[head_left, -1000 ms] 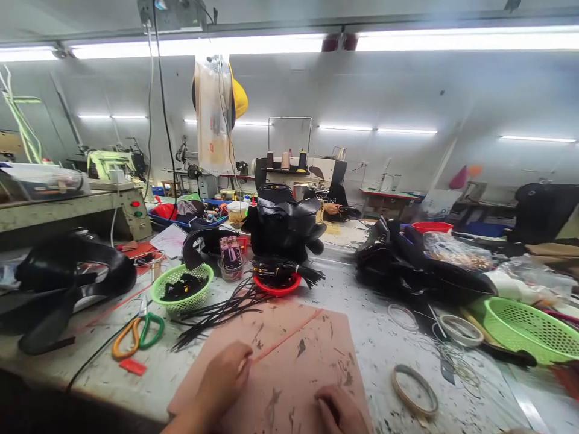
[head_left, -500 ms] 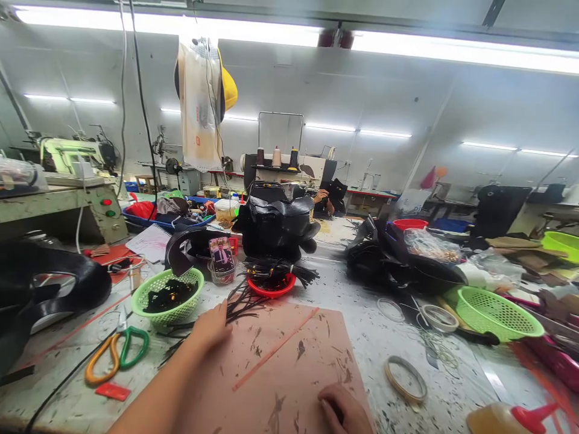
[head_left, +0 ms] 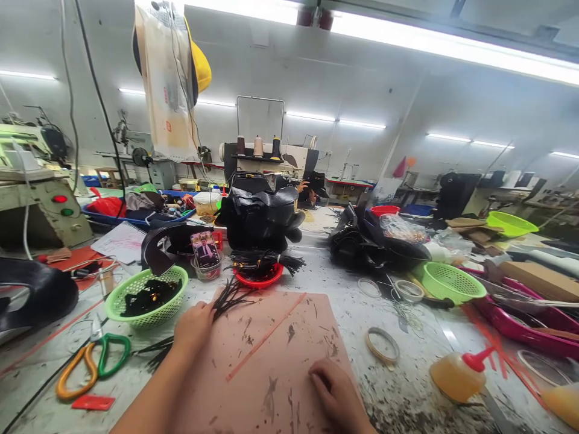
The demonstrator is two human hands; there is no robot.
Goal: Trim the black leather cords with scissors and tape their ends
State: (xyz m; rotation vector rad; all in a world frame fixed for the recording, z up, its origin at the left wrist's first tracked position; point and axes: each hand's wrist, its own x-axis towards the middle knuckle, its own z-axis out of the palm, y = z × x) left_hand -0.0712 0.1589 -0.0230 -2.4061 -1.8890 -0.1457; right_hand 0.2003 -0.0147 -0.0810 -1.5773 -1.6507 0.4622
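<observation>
The left hand point(head_left: 195, 325) has moved from the middle of the pinkish board point(head_left: 253, 395) to the black strips point(head_left: 231, 300) at its far left edge; whether it grips any cannot be told. The right hand point(head_left: 337, 392) rests on the board, fingers loosely curled, palm hidden, so whether it holds anything cannot be told. The strips show on both sides of the left hand. Beyond it sit a green basket point(head_left: 149, 316) and a red bowl point(head_left: 259, 281), then black leather pieces point(head_left: 260, 217); farther off, a co-worker's hand point(head_left: 304, 187) is raised.
</observation>
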